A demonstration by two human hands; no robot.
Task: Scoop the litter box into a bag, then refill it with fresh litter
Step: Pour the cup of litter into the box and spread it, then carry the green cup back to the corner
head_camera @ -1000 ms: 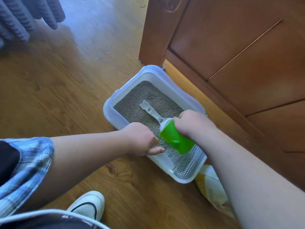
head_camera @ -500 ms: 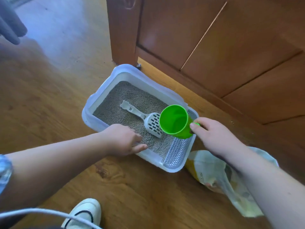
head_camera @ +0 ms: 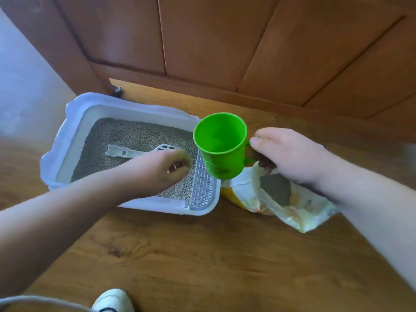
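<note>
Cup [head_camera: 221, 143] just got emptied, now upright by the bag [head_camera: 274, 194] at the box's [head_camera: 74, 109] 3 o'clock, right hand [head_camera: 290, 154] pinching its handle, so probably more refilling. Left hand [head_camera: 162, 170] blurry over the scoop [head_camera: 121, 152], grip unclear.

No words can be read. The yellow-and-white litter bag [head_camera: 299, 212] on the floor carries some small print, too blurred and crumpled to make out.
</note>
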